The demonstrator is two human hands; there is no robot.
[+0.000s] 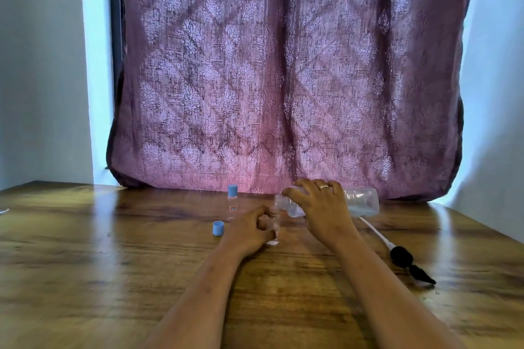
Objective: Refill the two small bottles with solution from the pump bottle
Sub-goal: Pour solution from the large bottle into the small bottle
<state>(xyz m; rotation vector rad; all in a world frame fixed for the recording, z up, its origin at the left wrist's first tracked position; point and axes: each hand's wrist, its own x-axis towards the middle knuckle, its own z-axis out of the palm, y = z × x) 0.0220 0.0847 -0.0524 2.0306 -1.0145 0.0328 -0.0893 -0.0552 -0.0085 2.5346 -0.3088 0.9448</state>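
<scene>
While tipping pump bottle [360, 202] gripped by right hand [323, 208] over small bottle [274, 220] clasped by left hand [249, 231]: probably halfway, far capped bottle [233, 204] seemingly done.

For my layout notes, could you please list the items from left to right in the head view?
Loose blue plastic cap, blue-capped small clear bottle, open small clear bottle, tilted large clear plastic bottle, black pump head with white tube.
</scene>
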